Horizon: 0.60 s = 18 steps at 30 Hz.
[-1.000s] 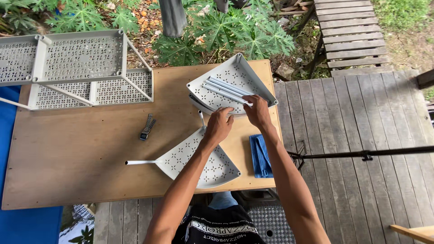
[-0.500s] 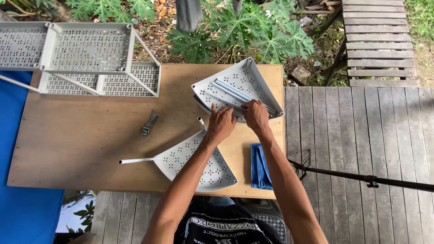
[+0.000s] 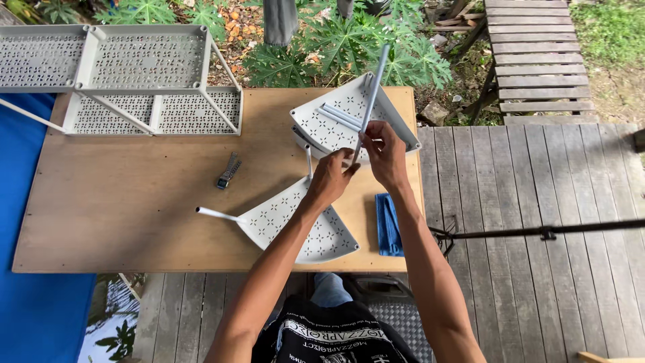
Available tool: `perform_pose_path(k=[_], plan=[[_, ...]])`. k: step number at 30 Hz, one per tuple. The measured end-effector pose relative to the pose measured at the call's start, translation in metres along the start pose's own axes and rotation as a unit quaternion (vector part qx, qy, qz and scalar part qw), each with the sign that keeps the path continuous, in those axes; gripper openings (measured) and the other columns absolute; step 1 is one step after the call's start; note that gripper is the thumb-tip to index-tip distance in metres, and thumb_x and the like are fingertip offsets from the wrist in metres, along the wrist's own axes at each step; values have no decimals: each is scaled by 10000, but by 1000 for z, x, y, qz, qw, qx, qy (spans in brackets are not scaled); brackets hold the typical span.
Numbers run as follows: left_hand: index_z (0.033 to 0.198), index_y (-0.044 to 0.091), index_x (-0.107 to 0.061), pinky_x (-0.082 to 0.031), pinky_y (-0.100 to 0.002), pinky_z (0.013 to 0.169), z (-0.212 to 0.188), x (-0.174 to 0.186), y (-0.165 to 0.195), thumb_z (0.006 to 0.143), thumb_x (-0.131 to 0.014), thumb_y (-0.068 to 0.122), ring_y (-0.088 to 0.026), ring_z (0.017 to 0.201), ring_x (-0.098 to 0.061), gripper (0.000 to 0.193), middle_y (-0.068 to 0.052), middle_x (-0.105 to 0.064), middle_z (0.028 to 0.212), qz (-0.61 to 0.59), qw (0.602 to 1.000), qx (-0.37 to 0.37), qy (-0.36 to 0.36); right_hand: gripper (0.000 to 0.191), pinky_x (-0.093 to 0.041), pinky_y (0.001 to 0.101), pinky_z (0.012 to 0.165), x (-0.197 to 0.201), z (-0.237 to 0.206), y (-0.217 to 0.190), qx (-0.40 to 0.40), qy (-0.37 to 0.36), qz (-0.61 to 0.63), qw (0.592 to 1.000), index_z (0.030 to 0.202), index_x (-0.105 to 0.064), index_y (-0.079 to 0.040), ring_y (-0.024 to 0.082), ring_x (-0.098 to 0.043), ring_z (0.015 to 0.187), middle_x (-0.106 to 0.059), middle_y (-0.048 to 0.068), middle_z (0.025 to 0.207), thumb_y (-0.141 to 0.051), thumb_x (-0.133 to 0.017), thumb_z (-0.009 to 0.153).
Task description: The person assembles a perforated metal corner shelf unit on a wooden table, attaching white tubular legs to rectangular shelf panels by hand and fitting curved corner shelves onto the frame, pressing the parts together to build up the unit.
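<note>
One white perforated corner shelf (image 3: 295,225) lies nearest on the brown wooden table (image 3: 134,202), two short legs already fitted; just beyond, both hands – left hand (image 3: 330,180), right hand (image 3: 386,153) – are closed together on a grey plastic tube (image 3: 371,94) over stacked triangular trays (image 3: 342,117); farther left stands a finished rectangular rack (image 3: 134,74) – more tiers seem left.

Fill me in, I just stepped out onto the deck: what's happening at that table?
A person is handling parts of a white perforated corner shelf. Both hands, left hand and right hand, grip a white tube raised on end over a stack of triangular trays. Another triangular tray with tubes attached lies nearer on the wooden table. A rectangular rack, a wristwatch and a blue cloth lie nearby.
</note>
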State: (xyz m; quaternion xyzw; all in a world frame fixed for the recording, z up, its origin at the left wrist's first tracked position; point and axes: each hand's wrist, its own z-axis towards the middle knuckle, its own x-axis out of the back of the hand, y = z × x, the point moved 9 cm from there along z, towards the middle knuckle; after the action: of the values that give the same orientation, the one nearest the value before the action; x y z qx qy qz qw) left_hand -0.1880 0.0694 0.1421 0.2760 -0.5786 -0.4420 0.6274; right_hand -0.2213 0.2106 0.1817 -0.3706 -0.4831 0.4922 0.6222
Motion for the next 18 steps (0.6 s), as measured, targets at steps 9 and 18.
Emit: perform_pose_path(k=[9, 18], plan=[[1057, -40, -663, -614, -330, 742, -149, 77, 3, 892, -621, -94, -241, 874, -781, 179, -148, -758, 948, -104, 994, -3, 17, 235, -603, 284, 777, -68, -142, -53, -39, -32, 38, 998, 1106, -661, 32, 127, -702, 877, -708, 69, 975, -163, -729, 992], [1086, -15, -702, -614, -323, 717, -255, 86, -3, 900, -715, -23, -229, 878, -776, 187, -147, -754, 995, -88, 995, 7, 38, 222, -608, 314, 745, -103, -265, -61, -52, -110, -81, 989, 1097, -693, 24, 188, -783, 882, -786, 121, 950, -140, -725, 950]])
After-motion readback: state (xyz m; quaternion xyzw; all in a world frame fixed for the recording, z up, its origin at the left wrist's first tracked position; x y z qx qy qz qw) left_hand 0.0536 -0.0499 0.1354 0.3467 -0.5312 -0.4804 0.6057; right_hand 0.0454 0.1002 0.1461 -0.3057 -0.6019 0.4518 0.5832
